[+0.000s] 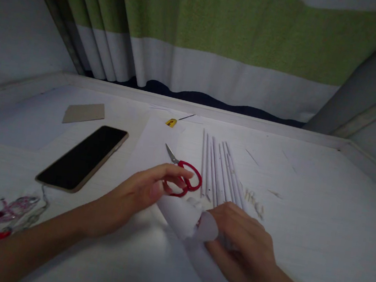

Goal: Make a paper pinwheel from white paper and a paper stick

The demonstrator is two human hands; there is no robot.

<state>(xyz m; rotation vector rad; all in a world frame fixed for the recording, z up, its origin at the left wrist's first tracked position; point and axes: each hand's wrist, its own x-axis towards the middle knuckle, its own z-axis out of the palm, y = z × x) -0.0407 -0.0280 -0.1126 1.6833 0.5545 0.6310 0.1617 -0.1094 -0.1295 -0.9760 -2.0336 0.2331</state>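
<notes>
A partly curled sheet of white paper (178, 213) is between my hands at the front of the white tabletop. My right hand (243, 250) has its fingers closed around the paper's right side. Beside the paper's upper left edge is my left hand (140, 188), fingers stretched forward and thumb apart from them; whether the thumb touches the paper is unclear. Just beyond the left fingertips lie red-handled scissors (190, 174), partly covered by that hand. Several thin rolled paper sticks (217, 170) lie side by side past my right hand, their near ends partly hidden.
A dark-screened phone (83, 157) with a beaded charm (14, 210) lies at the left, a piece of cardboard (84, 112) behind it. A flat paper sheet (152, 138) and a yellow object (171, 122) lie farther back. Small scraps (254, 203) lie right of the sticks. A curtain (222, 39) hangs behind.
</notes>
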